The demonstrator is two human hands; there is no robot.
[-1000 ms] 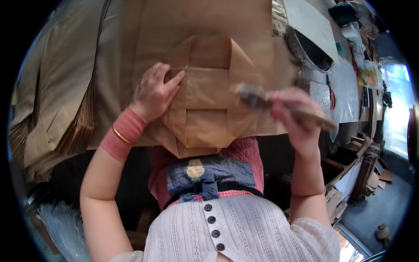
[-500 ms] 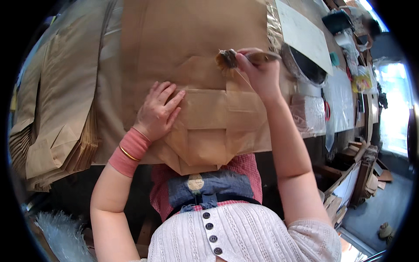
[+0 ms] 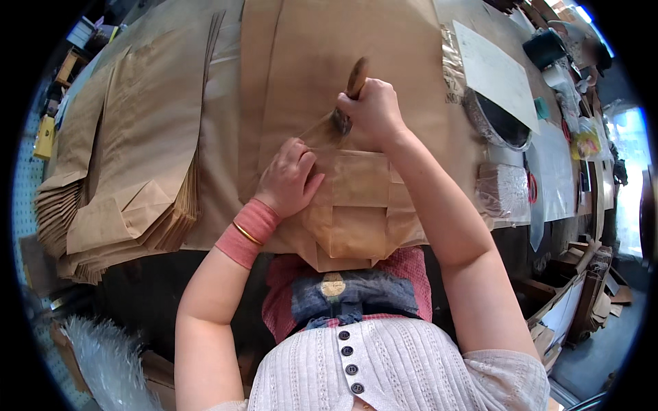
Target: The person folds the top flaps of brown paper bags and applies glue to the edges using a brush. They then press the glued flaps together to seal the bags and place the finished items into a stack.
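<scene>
A large brown paper bag lies in front of me, its folded bottom end toward me and overhanging the table edge. My right hand grips a brush by its wooden handle, which points up and away. The dark, worn bristles touch the paper just beyond the folded panels, near a creased flap. My left hand rests on the left part of the bag, fingers slightly bent and thumb apart. Its fingertips are beside the flap's left corner, short of the brush.
Stacks of folded brown paper bags lie at the left. To the right are a white board, a dark oval basin, a plastic-wrapped block and red-handled scissors. Clear plastic strands stand at the lower left.
My right hand has brought the brush down and slightly left onto the flap area, turning its handle upright. My left hand has moved closer to the flap, its fingers more bent. The view has shifted.
</scene>
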